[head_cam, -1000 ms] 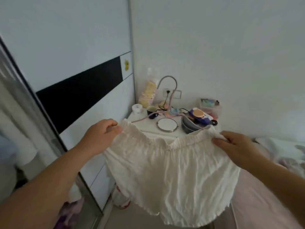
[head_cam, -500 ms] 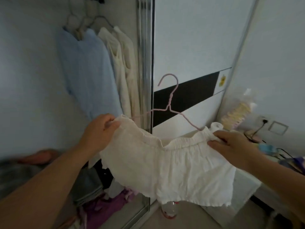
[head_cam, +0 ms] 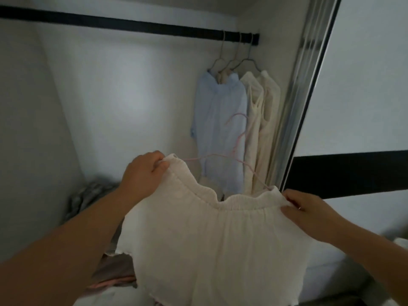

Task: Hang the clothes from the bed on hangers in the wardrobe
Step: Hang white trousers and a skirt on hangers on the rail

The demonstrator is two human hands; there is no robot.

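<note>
White crinkled shorts hang stretched on a thin pink hanger, whose hook rises above the waistband. My left hand pinches the left end of the waistband and my right hand pinches the right end. I hold them in front of the open wardrobe, below the black rail. On the rail's right end hang a light blue shirt and two cream garments on hangers.
The sliding wardrobe door with its metal frame and a black band stands at right. Folded and crumpled clothes lie on the wardrobe floor at lower left. The rail's left and middle stretch carries nothing.
My view has swung left from the bedside table and wall to the wardrobe interior. Both hands keep the same grip on the shorts and hanger, now held before the rail.
</note>
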